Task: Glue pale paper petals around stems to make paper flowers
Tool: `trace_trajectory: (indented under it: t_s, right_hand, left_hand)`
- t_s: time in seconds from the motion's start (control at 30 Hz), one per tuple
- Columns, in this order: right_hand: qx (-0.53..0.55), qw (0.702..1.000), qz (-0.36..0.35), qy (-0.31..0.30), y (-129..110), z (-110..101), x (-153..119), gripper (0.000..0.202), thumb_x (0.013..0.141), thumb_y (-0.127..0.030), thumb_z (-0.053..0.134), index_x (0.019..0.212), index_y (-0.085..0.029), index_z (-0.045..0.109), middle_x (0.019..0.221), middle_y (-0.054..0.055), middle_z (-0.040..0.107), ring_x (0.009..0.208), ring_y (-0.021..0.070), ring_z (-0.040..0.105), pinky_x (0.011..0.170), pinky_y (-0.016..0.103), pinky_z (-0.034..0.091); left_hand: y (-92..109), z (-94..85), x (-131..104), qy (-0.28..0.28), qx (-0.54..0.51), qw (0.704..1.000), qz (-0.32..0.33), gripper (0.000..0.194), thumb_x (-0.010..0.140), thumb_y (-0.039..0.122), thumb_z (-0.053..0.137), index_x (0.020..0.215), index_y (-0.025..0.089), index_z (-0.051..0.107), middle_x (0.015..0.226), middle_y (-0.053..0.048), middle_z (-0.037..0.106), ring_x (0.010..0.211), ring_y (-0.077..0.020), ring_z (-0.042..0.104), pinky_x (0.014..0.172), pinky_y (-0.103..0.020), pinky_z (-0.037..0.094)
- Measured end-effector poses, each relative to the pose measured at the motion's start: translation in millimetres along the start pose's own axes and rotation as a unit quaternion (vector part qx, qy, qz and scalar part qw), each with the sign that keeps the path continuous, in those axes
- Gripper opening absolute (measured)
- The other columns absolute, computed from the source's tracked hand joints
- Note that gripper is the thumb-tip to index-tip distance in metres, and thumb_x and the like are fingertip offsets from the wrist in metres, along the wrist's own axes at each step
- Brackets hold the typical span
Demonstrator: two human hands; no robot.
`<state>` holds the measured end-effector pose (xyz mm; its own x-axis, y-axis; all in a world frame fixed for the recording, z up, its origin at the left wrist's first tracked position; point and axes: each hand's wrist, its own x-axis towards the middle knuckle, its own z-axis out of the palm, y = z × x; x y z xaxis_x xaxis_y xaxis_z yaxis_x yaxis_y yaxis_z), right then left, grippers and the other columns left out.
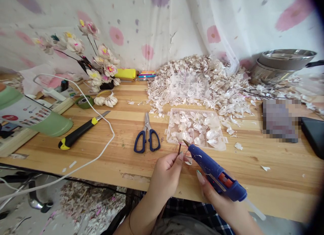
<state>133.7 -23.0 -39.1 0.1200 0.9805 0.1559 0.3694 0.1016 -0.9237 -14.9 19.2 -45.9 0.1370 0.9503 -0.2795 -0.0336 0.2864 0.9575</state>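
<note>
My left hand [165, 174] pinches a thin dark flower stem [179, 149] upright, with a few pale petals [179, 137] at its top. In my right hand [215, 196] is a blue hot glue gun [209, 167], a clear glue stick poking from its back. The gun's nozzle points at the petals on the stem; whether it touches them I cannot tell. Just beyond lies a clear compartment box [222, 144] of whitish petals. Dark-blue-handled scissors [146, 135] rest to the left of it, blades pointing away.
Behind the box spreads a heap of dried petals [222, 83] with a clear lid [189, 84] on it. Left are a utility knife [82, 131], a white cable [106, 118], a green container [54, 118] and finished flowers [103, 64]. Metal pots [274, 71] stand back right.
</note>
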Motion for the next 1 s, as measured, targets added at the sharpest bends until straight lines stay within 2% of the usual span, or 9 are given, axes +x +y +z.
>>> trace_trajectory:
  t_s: [0.1,0.3,0.43,0.6,0.73,0.87,1.0]
  right_hand:
    - [0.007,1.000,0.006,0.002,-1.7,0.7,0.1,0.021,0.083,-0.037,0.061,0.069,-0.022,0.056,0.057,-0.002,0.053,0.047,0.0126,0.048,0.045,0.024,0.043]
    - [0.022,1.000,0.004,0.021,-4.0,1.3,0.5,0.016,0.081,-0.038,0.061,0.074,-0.023,0.059,0.061,0.000,0.059,0.052,0.0154,0.055,0.049,0.025,0.049]
    - [0.025,1.000,0.007,0.016,-0.9,-1.2,1.1,0.026,0.081,-0.037,0.063,0.063,-0.023,0.051,0.059,0.000,0.058,0.051,0.0157,0.057,0.048,0.026,0.051]
    - [0.000,1.000,-0.025,0.002,1.7,-1.2,2.0,0.019,0.080,-0.033,0.064,0.068,-0.023,0.054,0.062,-0.001,0.061,0.054,0.0148,0.060,0.053,0.024,0.054]
    - [0.002,1.000,-0.005,0.025,-1.8,0.9,0.9,0.018,0.081,-0.035,0.062,0.071,-0.023,0.055,0.065,-0.001,0.063,0.055,0.0142,0.061,0.054,0.023,0.054]
    - [0.000,1.000,-0.020,0.014,-1.2,-0.6,2.2,0.016,0.082,-0.035,0.061,0.072,-0.023,0.057,0.063,-0.001,0.062,0.053,0.0146,0.060,0.051,0.023,0.053]
    - [-0.021,0.998,-0.056,-0.010,4.5,-3.0,4.9,0.009,0.082,-0.032,0.062,0.078,-0.024,0.061,0.053,-0.002,0.053,0.049,0.0161,0.059,0.046,0.023,0.051]
  left_hand:
    - [-1.5,-0.2,-0.3,-0.004,0.003,1.000,0.000,0.041,0.082,0.058,0.059,0.074,0.021,0.073,0.038,0.002,0.048,0.048,-0.0178,0.054,0.042,-0.024,0.031]
    - [-2.7,-0.4,-0.5,-0.008,0.015,1.000,0.002,0.043,0.084,0.059,0.057,0.076,0.019,0.073,0.037,0.005,0.039,0.040,-0.0131,0.041,0.041,-0.024,0.025]
    - [-1.6,-0.4,0.0,-0.015,0.020,1.000,0.007,0.043,0.084,0.058,0.058,0.078,0.019,0.073,0.038,0.004,0.043,0.043,-0.0141,0.044,0.042,-0.024,0.027]
    - [-2.1,-0.5,-0.5,-0.010,0.036,0.999,0.012,0.045,0.086,0.057,0.055,0.079,0.017,0.073,0.041,0.003,0.048,0.048,-0.0156,0.050,0.046,-0.024,0.031]
    - [-2.0,-0.3,-0.9,-0.009,0.044,0.999,0.016,0.045,0.087,0.056,0.054,0.080,0.016,0.073,0.043,0.002,0.050,0.049,-0.0156,0.050,0.047,-0.024,0.032]
    - [-0.7,0.3,-0.9,-0.011,0.044,0.999,0.015,0.044,0.087,0.056,0.054,0.079,0.017,0.073,0.042,0.003,0.047,0.048,-0.0153,0.048,0.047,-0.024,0.031]
    - [-0.5,0.4,-0.6,-0.014,0.039,0.999,0.005,0.044,0.087,0.056,0.054,0.079,0.017,0.073,0.038,0.005,0.038,0.043,-0.0136,0.041,0.044,-0.024,0.026]
